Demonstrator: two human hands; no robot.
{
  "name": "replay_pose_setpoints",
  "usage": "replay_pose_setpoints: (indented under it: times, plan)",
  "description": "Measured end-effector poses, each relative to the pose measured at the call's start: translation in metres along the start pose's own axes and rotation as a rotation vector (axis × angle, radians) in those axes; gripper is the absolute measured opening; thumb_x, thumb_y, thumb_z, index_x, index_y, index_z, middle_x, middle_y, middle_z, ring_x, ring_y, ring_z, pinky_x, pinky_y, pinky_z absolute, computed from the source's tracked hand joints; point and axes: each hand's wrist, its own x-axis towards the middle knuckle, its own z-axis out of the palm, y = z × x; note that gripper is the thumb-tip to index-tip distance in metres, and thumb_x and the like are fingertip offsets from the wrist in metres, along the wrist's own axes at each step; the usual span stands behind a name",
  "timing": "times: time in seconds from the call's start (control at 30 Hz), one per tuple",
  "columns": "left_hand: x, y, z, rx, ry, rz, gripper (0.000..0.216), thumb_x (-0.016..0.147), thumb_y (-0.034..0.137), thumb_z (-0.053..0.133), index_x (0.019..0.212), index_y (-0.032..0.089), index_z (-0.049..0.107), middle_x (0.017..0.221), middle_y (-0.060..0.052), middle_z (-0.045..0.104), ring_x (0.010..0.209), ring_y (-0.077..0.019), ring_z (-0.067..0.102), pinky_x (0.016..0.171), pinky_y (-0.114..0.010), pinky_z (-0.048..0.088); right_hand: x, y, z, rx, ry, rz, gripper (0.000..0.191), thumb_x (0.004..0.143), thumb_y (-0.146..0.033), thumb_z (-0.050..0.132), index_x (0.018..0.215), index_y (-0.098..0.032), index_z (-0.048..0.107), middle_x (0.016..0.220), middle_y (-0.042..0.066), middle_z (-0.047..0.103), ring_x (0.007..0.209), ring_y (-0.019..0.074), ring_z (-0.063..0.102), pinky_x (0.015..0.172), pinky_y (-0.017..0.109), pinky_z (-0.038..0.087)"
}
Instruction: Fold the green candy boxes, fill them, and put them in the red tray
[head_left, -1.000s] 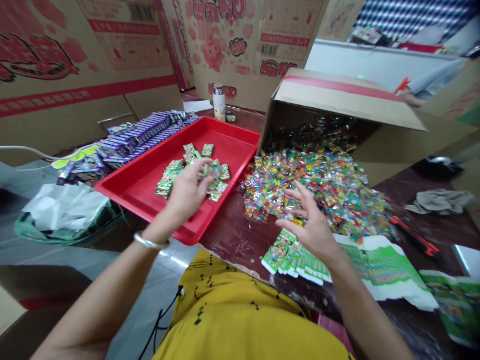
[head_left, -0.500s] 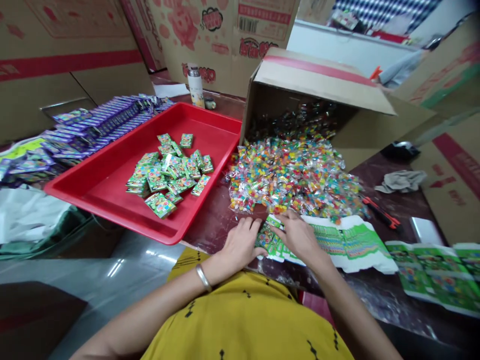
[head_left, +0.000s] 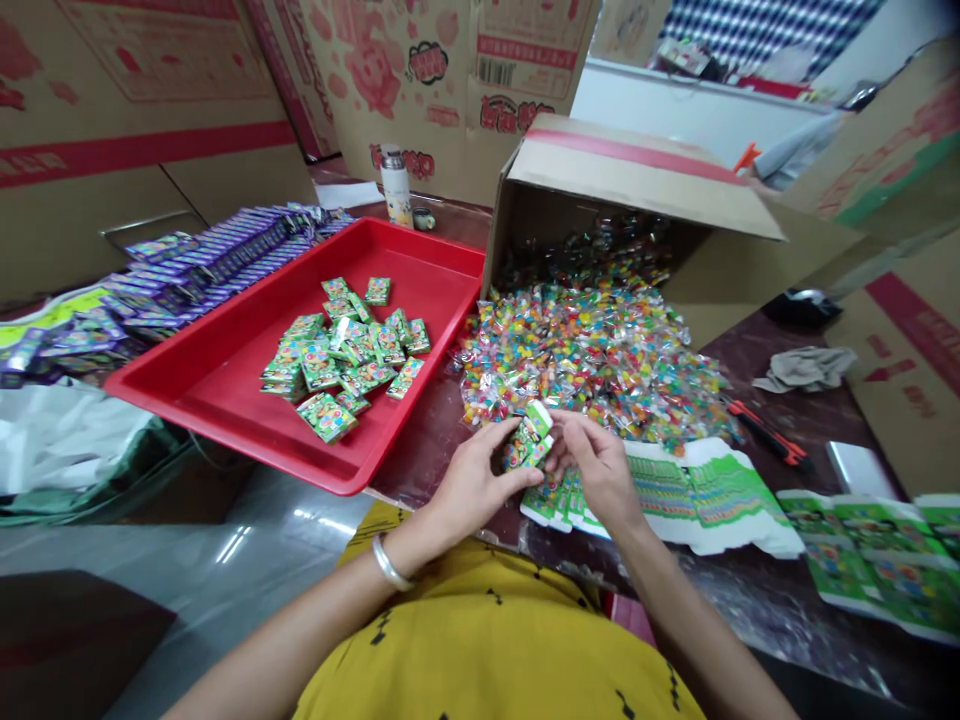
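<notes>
Lifted 1 green carton (head_left: 520, 447) off the flat cartons (head_left: 559, 503) since moments earlier, apparently part-opened; held in left hand (head_left: 474, 482), at 4 o'clock from red tray (head_left: 225, 365). Could not tell grip of right hand (head_left: 604, 472).

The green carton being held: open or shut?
Open: the green carton in the left hand has flaps sticking out toward the right hand.

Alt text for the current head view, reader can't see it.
A person's left hand holds a small green carton, the right hand at its end. To the left, a red tray holds similar cartons; ahead, clear packets of colourful pieces spill from an open cardboard box.
</notes>
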Motion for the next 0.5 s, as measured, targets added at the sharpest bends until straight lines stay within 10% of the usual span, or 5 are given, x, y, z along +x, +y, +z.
replay_pose_setpoints:
  times: [0.1, 0.3, 0.5]
  plan:
    - [0.001, 0.006, -0.016, -0.404, -0.174, -0.131, 0.057, 0.08, 0.034, 0.073, 0.133, 0.02, 0.057, 0.128, -0.012, 0.064, 0.119, -0.0286, 0.06, 0.106, -0.047, 0.042, -0.006, -0.004, 0.005, -0.054, -0.198, -0.067, 0.039, 0.09, -0.044, 0.061, 0.123, -0.025, 0.056, 0.076, -0.001, 0.062, 0.061, 0.0153, 0.059, 0.054, 0.028, 0.048]
    - [-0.011, 0.009, -0.025, -0.516, -0.33, -0.194, 0.044, 0.08, 0.037, 0.074, 0.119, 0.017, 0.069, 0.111, -0.009, 0.071, 0.103, -0.0248, 0.065, 0.096, -0.037, 0.047, 0.004, -0.028, -0.003, -0.223, -0.434, 0.008, 0.027, 0.079, -0.035, 0.076, 0.083, -0.021, 0.054, 0.067, -0.004, 0.059, 0.055, 0.011, 0.054, 0.05, 0.022, 0.04]
    - [-0.012, 0.001, -0.011, -0.669, 0.006, -0.234, 0.034, 0.082, 0.038, 0.071, 0.107, 0.015, 0.073, 0.089, -0.006, 0.072, 0.076, -0.0158, 0.064, 0.072, -0.027, 0.049, 0.004, -0.025, 0.01, -0.098, -0.012, -0.095, 0.034, 0.078, -0.037, 0.077, 0.103, -0.024, 0.058, 0.084, 0.0, 0.067, 0.073, 0.0162, 0.064, 0.065, 0.027, 0.052]
